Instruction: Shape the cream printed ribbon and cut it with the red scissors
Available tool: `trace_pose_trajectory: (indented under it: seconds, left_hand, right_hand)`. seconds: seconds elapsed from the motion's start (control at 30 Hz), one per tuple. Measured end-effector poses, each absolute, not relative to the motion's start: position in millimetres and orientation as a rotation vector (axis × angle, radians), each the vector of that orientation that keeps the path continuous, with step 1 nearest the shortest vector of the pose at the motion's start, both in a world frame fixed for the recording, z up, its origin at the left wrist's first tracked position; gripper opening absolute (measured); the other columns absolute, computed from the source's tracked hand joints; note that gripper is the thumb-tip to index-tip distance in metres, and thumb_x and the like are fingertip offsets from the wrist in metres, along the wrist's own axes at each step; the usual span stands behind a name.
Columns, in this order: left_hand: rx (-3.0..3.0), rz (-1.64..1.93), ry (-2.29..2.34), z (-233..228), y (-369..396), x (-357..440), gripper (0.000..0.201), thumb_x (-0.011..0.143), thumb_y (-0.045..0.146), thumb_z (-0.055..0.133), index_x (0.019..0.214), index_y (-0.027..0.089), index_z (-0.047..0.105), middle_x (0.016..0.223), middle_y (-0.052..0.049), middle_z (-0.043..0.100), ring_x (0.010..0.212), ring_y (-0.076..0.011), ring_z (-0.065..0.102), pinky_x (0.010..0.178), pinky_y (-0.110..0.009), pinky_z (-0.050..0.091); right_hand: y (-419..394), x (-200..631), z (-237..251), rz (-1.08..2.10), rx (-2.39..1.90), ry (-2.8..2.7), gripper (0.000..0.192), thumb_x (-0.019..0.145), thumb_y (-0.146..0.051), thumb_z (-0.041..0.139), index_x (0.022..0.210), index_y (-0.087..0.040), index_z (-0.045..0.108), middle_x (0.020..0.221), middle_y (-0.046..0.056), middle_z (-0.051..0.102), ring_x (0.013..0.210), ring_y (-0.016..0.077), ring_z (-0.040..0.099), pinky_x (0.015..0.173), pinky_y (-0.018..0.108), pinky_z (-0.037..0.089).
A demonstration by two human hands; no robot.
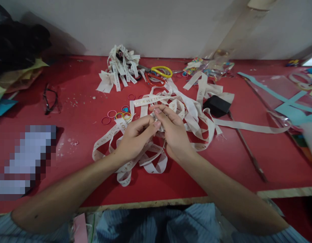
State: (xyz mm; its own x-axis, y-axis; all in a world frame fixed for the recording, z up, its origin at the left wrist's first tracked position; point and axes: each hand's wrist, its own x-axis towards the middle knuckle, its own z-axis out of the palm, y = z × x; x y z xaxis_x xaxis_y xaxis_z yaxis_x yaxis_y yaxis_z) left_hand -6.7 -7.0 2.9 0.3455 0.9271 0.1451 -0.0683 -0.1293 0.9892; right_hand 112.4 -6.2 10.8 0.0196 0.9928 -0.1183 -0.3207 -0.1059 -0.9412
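A long cream ribbon (193,114) with gold lettering lies in loose loops across the red table (77,84). My left hand (137,136) and my right hand (172,130) meet over the middle of the tangle. Both pinch a folded bit of the ribbon between thumb and fingertips. More loops trail under my wrists toward the table's front edge. A pile of finished ribbon bows (119,69) sits at the back centre.
Yellow-handled scissors (159,71) lie beside the bows. Small coloured elastic rings (116,115) lie left of my hands. Eyeglasses (50,98) rest at the left, a black block (216,105) and a thin stick (247,150) at the right. Teal paper strips (287,101) cover the far right.
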Motion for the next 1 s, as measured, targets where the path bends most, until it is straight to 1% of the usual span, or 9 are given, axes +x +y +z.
trace_pose_trajectory:
  seconds: [0.13, 0.3, 0.57, 0.67, 0.87, 1.0]
  left_hand:
    - [1.44, 1.07, 0.837, 3.2, -6.8, -7.0, 0.039, 0.092, 0.031, 0.053, 0.058, 0.016, 0.041, 0.052, 0.007, 0.034, 0.047, -0.0045, 0.031, 0.048, -0.023, 0.027]
    - [1.458, 1.077, 0.831, 3.1, -5.8, -7.5, 0.039, 0.092, 0.031, 0.054, 0.058, 0.016, 0.041, 0.053, 0.006, 0.035, 0.046, -0.0043, 0.032, 0.047, -0.022, 0.027]
    - [1.344, 1.053, 0.775, 4.7, -5.9, -8.1, 0.04, 0.09, 0.031, 0.056, 0.057, 0.017, 0.038, 0.049, 0.007, 0.032, 0.039, -0.0039, 0.028, 0.038, -0.021, 0.022]
    - [1.345, 1.056, 0.768, 4.7, -6.5, -7.9, 0.04, 0.089, 0.032, 0.057, 0.057, 0.017, 0.038, 0.049, 0.007, 0.032, 0.04, -0.0039, 0.028, 0.038, -0.021, 0.022]
    - [1.413, 1.088, 0.8, 1.5, -5.6, -7.9, 0.04, 0.091, 0.03, 0.055, 0.057, 0.016, 0.039, 0.052, 0.006, 0.034, 0.046, -0.0046, 0.03, 0.044, -0.021, 0.026]
    - [1.439, 1.093, 0.821, 0.8, -5.5, -8.1, 0.041, 0.09, 0.032, 0.055, 0.056, 0.016, 0.039, 0.052, 0.006, 0.034, 0.046, -0.0053, 0.03, 0.044, -0.022, 0.026]
  right_hand:
    - [-6.5, 112.3, 11.5, 1.389, -1.065, -0.893, 0.01, 0.086, -0.032, 0.058, 0.086, -0.025, 0.065, 0.071, -0.004, 0.049, 0.063, 0.0083, 0.044, 0.06, 0.02, 0.042]
    - [-6.6, 112.4, 10.6, 1.377, -1.023, -0.906, 0.009, 0.085, -0.032, 0.059, 0.085, -0.025, 0.065, 0.075, -0.004, 0.05, 0.065, 0.0082, 0.045, 0.058, 0.019, 0.042]
    - [-6.9, 111.9, 7.2, 1.312, -1.0, -0.987, 0.011, 0.088, -0.032, 0.057, 0.087, -0.025, 0.065, 0.078, -0.003, 0.052, 0.067, 0.0085, 0.046, 0.058, 0.019, 0.042]
    - [-7.0, 112.0, 6.5, 1.329, -0.994, -0.99, 0.012, 0.088, -0.034, 0.056, 0.089, -0.026, 0.065, 0.076, -0.003, 0.051, 0.064, 0.0085, 0.046, 0.056, 0.019, 0.042]
    - [-7.2, 112.0, 7.8, 1.329, -1.006, -0.994, 0.012, 0.088, -0.033, 0.056, 0.088, -0.025, 0.065, 0.076, -0.003, 0.052, 0.065, 0.0089, 0.046, 0.058, 0.02, 0.043]
    - [-7.2, 111.9, 9.4, 1.353, -1.004, -0.972, 0.011, 0.088, -0.033, 0.057, 0.088, -0.024, 0.064, 0.075, -0.003, 0.051, 0.064, 0.0086, 0.046, 0.058, 0.019, 0.042]
